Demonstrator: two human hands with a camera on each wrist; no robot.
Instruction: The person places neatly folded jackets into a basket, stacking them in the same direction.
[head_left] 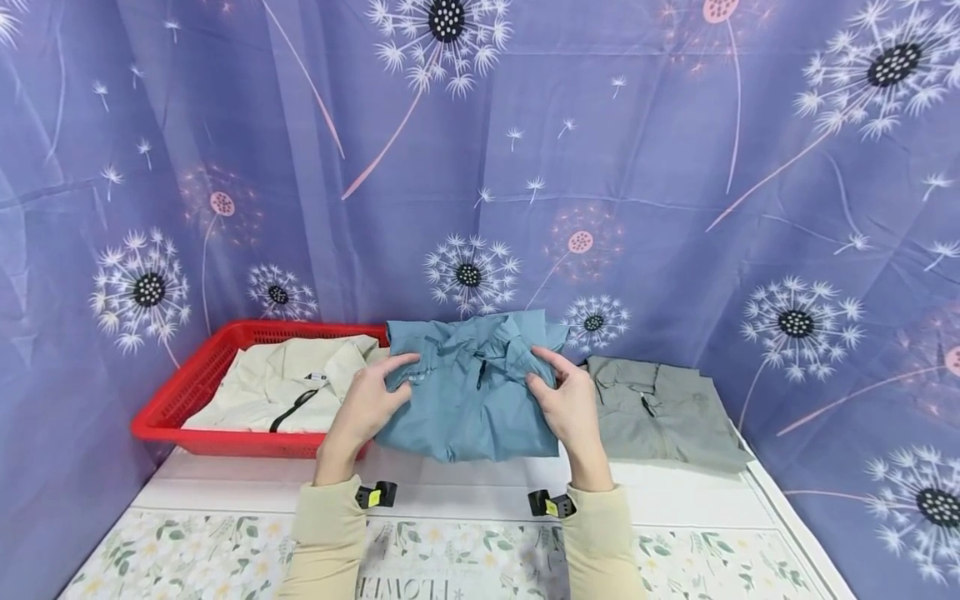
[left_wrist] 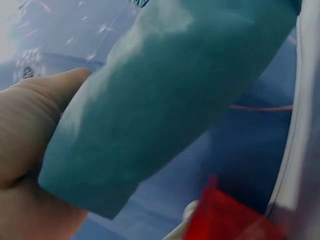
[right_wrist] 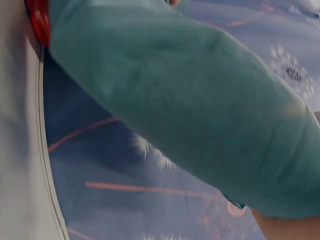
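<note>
Blue garment (head_left: 461, 412) held in both hands (head_left: 372, 397) (head_left: 567, 402)

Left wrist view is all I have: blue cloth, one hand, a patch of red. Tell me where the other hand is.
Observer: The right hand holds the right side of the blue garment.
Operator: Name what lies to the right of that hand.
Observer: A folded grey garment, on the white table.
Operator: Now explain that red patch.
Observer: It belongs to a red basket, which holds a folded cream garment.
</note>
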